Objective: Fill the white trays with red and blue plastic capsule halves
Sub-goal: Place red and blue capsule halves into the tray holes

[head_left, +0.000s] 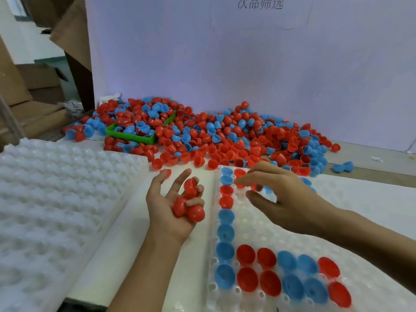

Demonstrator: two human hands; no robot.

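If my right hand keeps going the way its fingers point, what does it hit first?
The right hand points left across the white tray. It would likely first meet the red halves seated in the tray's left column, though its height above them is unclear.

The left hand (173,206) is turned palm up, its forearm rising from the lower edge of the view; thumb and forefinger are stretched out and the other fingers curl around three glossy red plastic capsule halves (188,203). The right hand (274,194) reaches in from the right, palm down, forearm slanting across, its fingers bent downward with the fingertips (242,180) blurred.
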